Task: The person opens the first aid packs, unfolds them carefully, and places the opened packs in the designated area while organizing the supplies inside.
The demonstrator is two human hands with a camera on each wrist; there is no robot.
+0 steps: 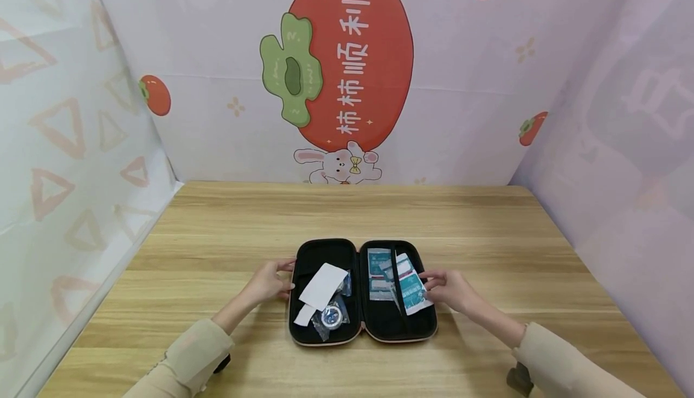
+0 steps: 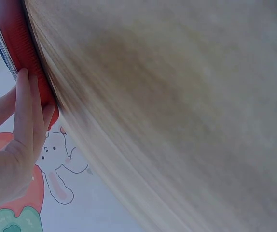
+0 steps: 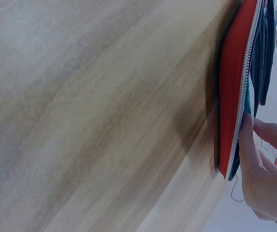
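Observation:
A zippered case (image 1: 360,326), black inside and red outside (image 3: 231,87), lies unfolded on the table. My left hand (image 1: 269,280) is at its left edge, straight fingers (image 2: 23,104) against the red side. At the right edge, my right hand (image 1: 449,288) pinches a teal-and-white sachet (image 1: 412,286) between thumb and fingers. This sachet slants under a black elastic strap (image 1: 397,280) and overlaps the rim. Another teal sachet (image 1: 379,265) lies beside it. The left half holds a white paper piece (image 1: 323,286) and a round white item (image 1: 332,317) in clear plastic.
The wooden table (image 1: 217,235) extends around the case. Printed cloth walls stand at the back (image 1: 217,145), left (image 1: 54,145) and right (image 1: 612,205). A smaller white strip (image 1: 305,315) and a blue packet (image 1: 347,283) lie partly beneath the paper.

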